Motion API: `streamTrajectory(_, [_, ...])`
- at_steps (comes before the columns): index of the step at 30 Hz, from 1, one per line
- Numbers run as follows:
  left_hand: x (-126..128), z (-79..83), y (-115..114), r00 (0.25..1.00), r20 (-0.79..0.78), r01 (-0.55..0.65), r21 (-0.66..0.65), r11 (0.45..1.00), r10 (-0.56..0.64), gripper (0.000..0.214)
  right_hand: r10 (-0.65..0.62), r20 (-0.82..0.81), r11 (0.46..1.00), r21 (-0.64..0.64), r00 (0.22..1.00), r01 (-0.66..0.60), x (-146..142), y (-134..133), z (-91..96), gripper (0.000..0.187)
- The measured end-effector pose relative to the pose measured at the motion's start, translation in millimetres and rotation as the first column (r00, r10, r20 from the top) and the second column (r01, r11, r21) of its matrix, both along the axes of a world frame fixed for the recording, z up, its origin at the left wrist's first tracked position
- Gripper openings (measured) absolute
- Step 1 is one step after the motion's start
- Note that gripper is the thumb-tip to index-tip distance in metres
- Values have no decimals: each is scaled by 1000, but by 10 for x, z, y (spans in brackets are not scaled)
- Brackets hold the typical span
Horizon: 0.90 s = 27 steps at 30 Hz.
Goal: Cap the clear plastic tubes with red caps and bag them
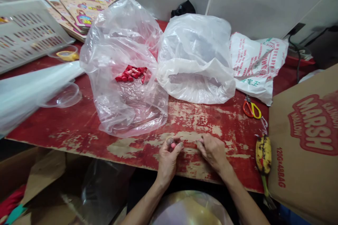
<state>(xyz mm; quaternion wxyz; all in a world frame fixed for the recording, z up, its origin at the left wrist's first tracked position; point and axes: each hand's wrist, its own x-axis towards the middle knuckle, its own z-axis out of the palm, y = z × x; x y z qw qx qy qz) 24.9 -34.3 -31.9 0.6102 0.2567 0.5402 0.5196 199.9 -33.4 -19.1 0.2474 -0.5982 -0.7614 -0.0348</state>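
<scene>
My left hand (pixel 168 160) is closed over the front of the worn red table, its fingers round a small clear cap-like piece (pixel 169 141) with a pink tip (pixel 173 145) beside it. To its right, my right hand (pixel 214 150) is closed, thumb against bent fingers; whatever lies in that pinch is too small to make out. Beyond my left hand lies a clear plastic bag (pixel 111 47), its mouth showing a heap of small red pieces (pixel 132 73). A second whitish bag (pixel 196 37) sits farther back, between and behind my hands, with its opening facing me.
Red-and-yellow-handled scissors (pixel 251 109) and a spotted banana (pixel 263 154) lie by a large cardboard box (pixel 303 168) on the right. A printed white sack (pixel 258 59) leans behind. At left are a white basket (pixel 29 31), printed cards (pixel 79 5) and clear lids (pixel 66 95).
</scene>
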Motion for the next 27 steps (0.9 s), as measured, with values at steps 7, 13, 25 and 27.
streamTrajectory(7, [16,87,5,988,149,-47,-2,999,47,42,-1,56,999,52,998,-2,-30,7,-77,14])
streamTrajectory(13, [8,92,6,980,193,-41,-11,999,42,43,-39,57,996,85,998,34,-57,9,-106,14])
streamTrajectory(25, [-12,90,6,974,227,26,-14,1000,-22,41,-241,-604,937,-349,760,19,-38,40,-15,30])
streamTrajectory(27, [-1,95,-3,964,248,99,-6,995,-94,39,-323,-789,894,-435,522,-104,-38,28,8,30])
